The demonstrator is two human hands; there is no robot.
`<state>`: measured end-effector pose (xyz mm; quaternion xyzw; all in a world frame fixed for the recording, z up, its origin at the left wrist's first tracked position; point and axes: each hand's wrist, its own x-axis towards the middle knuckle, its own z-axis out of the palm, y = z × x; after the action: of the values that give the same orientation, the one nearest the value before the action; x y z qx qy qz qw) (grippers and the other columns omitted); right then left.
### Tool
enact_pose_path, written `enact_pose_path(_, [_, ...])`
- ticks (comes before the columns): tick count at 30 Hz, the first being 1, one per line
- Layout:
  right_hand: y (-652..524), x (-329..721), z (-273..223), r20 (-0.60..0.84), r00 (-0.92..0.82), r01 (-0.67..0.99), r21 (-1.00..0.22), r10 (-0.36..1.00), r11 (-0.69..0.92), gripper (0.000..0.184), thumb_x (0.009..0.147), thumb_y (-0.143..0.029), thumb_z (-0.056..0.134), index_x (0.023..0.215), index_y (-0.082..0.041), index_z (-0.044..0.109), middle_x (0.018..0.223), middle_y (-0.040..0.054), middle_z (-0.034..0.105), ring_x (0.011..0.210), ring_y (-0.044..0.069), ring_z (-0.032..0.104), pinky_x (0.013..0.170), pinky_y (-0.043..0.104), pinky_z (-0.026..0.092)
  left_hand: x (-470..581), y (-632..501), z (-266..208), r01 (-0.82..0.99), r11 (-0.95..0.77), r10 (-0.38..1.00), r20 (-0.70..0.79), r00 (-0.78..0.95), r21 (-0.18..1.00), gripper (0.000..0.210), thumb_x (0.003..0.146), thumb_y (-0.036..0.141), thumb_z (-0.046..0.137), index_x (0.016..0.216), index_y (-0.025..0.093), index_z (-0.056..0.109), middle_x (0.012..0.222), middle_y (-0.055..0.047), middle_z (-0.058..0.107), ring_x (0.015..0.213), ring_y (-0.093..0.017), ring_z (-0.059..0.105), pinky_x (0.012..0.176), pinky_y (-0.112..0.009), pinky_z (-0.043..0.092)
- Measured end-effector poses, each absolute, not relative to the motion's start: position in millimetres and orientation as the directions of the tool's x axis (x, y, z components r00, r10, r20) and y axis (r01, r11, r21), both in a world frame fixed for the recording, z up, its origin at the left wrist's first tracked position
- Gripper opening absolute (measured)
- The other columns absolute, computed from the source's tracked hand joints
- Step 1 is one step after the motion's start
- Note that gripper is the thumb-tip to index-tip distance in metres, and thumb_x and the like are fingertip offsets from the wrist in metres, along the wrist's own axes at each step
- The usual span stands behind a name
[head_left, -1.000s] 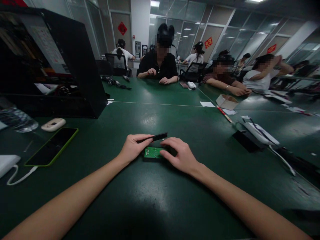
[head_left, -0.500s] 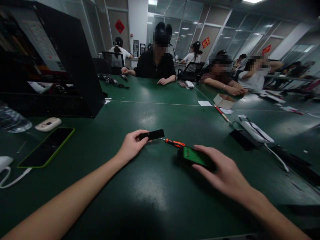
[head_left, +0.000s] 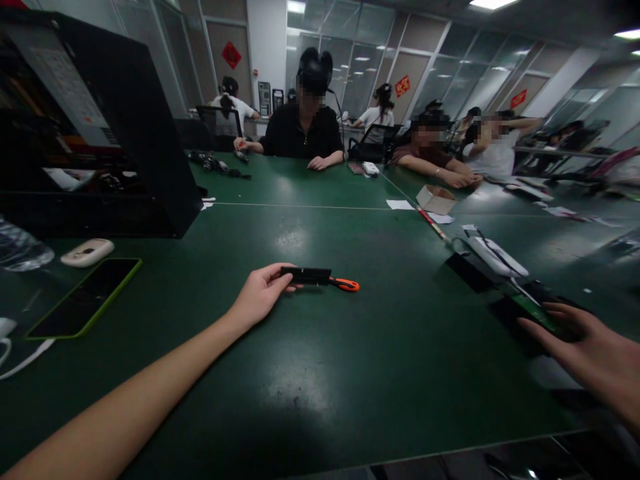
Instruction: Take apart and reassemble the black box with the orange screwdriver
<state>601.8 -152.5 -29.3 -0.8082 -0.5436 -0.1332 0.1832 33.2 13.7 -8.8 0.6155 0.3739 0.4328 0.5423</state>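
My left hand (head_left: 265, 293) grips a flat black rectangular piece (head_left: 311, 275) between thumb and fingers, just above the table. Partly behind that piece lies a screwdriver (head_left: 347, 285) with an orange and black handle; its shaft is mostly hidden. Over at the right side, my right hand (head_left: 585, 347) is closed around a green circuit board (head_left: 537, 313) with a dark part beneath it, somewhat blurred. The board is near the white power strip (head_left: 497, 257) and dark flat pieces on the table.
A large black computer case (head_left: 115, 133) stands at left, with a phone (head_left: 85, 300), a pale oval case (head_left: 87, 253) and a clear bottle (head_left: 23, 243) before it. A small cardboard box (head_left: 435, 200) sits farther back. A person in black (head_left: 305, 133) sits across the green table (head_left: 300, 367).
My right hand has carried the green circuit board far to the right, away from the screwdriver. My left hand keeps the black piece, now more level and covering the screwdriver's shaft.
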Motion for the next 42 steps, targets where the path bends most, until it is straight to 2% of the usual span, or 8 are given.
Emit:
enact_pose_path(6, [-134, 563, -14, 0.289, 0.442, 0.897, -0.142, 0.849, -0.419, 0.070, 0.083, -0.079, 0.042, 0.121, -0.024, 0.060, 0.109, 0.0187, 0.071, 0.095, 0.042, 0.069, 0.075, 0.053, 0.055, 34, 15, -7, -0.011, -0.152, 0.922, 0.146, 0.360, 0.988, 0.029, 0.087, 0.032, 0.068, 0.110, 0.015, 0.067, 0.108, -0.006, 0.076, 0.098, -0.021, 0.075, 0.091, -0.035, 0.062])
enact_pose_path(9, [-129, 530, -10, 0.403, 0.341, 0.934, -0.044, 0.849, -0.354, 0.074, 0.089, -0.071, 0.037, 0.126, -0.011, 0.059, 0.119, 0.0276, 0.066, 0.105, 0.044, 0.066, 0.081, 0.058, 0.055, 35, 12, -6, -0.009, -0.149, 0.914, 0.141, 0.381, 0.989, 0.024, 0.086, 0.032, 0.071, 0.100, 0.015, 0.064, 0.092, -0.005, 0.077, 0.088, -0.020, 0.075, 0.086, -0.034, 0.061])
enact_pose_path(11, [-130, 492, -7, 0.535, 0.158, 0.986, -0.045, 0.830, -0.159, 0.067, 0.095, -0.065, 0.038, 0.130, -0.012, 0.058, 0.132, 0.0258, 0.061, 0.122, 0.042, 0.059, 0.098, 0.061, 0.051, 38, 6, -6, -0.002, -0.135, 0.901, 0.123, 0.415, 0.991, 0.022, 0.085, 0.031, 0.072, 0.096, 0.015, 0.064, 0.089, -0.005, 0.077, 0.084, -0.019, 0.075, 0.085, -0.034, 0.061])
enact_pose_path(17, [-126, 345, 3, 0.378, -0.205, 0.763, -0.517, 0.903, 0.389, 0.043, 0.104, -0.040, 0.046, 0.143, -0.025, 0.056, 0.147, 0.0101, 0.057, 0.137, 0.024, 0.054, 0.112, 0.044, 0.049, 53, -27, -4, -0.106, -0.216, 0.753, 0.235, 0.615, 0.971, 0.009, 0.088, 0.022, 0.070, 0.091, 0.015, 0.073, 0.107, -0.011, 0.075, 0.101, -0.023, 0.073, 0.093, -0.039, 0.058])
enact_pose_path(24, [-120, 275, 8, 0.312, -0.396, 0.532, -0.689, 0.863, 0.493, 0.039, 0.103, -0.032, 0.051, 0.140, -0.026, 0.063, 0.130, 0.0083, 0.069, 0.119, 0.019, 0.066, 0.102, 0.035, 0.055, 55, -36, 0, -0.051, -0.497, 0.652, 0.411, 0.638, 0.867, 0.012, 0.088, 0.013, 0.070, 0.090, 0.020, 0.079, 0.109, -0.009, 0.070, 0.099, -0.021, 0.069, 0.091, -0.037, 0.056])
enact_pose_path(32, [-139, 374, 6, 0.408, -0.132, 0.808, -0.483, 0.903, 0.336, 0.035, 0.103, -0.030, 0.049, 0.133, -0.027, 0.066, 0.126, 0.0066, 0.069, 0.114, 0.019, 0.068, 0.099, 0.033, 0.055, 53, -29, 3, 0.078, -0.536, 0.718, 0.405, 0.567, 0.841, 0.009, 0.089, 0.019, 0.068, 0.088, 0.019, 0.077, 0.099, -0.007, 0.068, 0.088, -0.018, 0.065, 0.075, -0.030, 0.052])
enact_pose_path(38, [-148, 526, 11, 0.512, 0.206, 0.978, -0.100, 0.834, -0.180, 0.046, 0.097, -0.040, 0.042, 0.129, -0.019, 0.069, 0.127, 0.0145, 0.070, 0.113, 0.033, 0.067, 0.096, 0.046, 0.054, 53, -26, 5, 0.095, -0.516, 0.725, 0.375, 0.577, 0.851, 0.011, 0.091, 0.020, 0.065, 0.089, 0.017, 0.075, 0.097, -0.008, 0.072, 0.089, -0.020, 0.066, 0.074, -0.030, 0.050])
enact_pose_path(42, [-147, 566, 3, 0.429, 0.257, 0.963, -0.041, 0.866, -0.266, 0.054, 0.098, -0.042, 0.035, 0.129, -0.013, 0.068, 0.131, 0.0188, 0.067, 0.114, 0.036, 0.066, 0.093, 0.046, 0.054, 52, -25, 3, 0.113, -0.531, 0.719, 0.376, 0.585, 0.840, 0.012, 0.093, 0.022, 0.064, 0.091, 0.018, 0.074, 0.099, -0.008, 0.072, 0.090, -0.020, 0.066, 0.076, -0.031, 0.050])
